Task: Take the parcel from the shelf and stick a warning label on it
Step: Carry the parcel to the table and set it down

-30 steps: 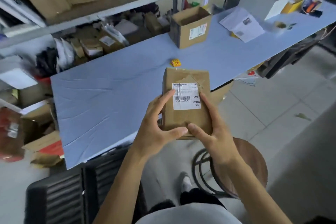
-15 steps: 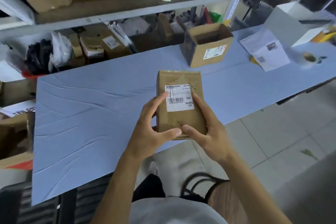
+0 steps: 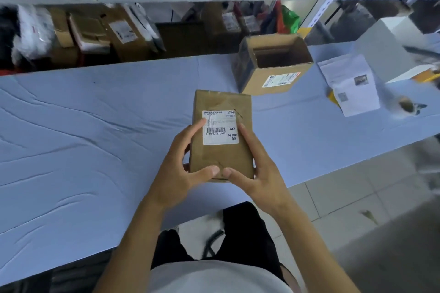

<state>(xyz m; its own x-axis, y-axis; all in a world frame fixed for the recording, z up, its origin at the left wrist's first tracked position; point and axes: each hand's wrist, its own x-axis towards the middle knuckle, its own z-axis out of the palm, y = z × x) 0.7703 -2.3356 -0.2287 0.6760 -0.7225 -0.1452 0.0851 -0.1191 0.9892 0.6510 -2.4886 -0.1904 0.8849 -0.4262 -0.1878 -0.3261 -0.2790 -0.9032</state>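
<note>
Both hands, left hand (image 3: 177, 173) and right hand (image 3: 258, 173), clasp the brown cardboard parcel (image 3: 222, 154) at frame centre; apparently no warning label is stuck on yet.

The parcel (image 3: 222, 135) sits over the table (image 3: 95, 140), the open box (image 3: 273, 64) at 1 o'clock behind it, papers (image 3: 350, 83) at 2.

parcel (image 3: 222, 154) in both hands, blue table (image 3: 95, 126)

Brown cardboard parcel w/ white barcode label (image 3: 222, 135) now further over the blue surface (image 3: 95, 138), nearer the open cardboard box (image 3: 273, 64); small yellow object gone from view.
</note>
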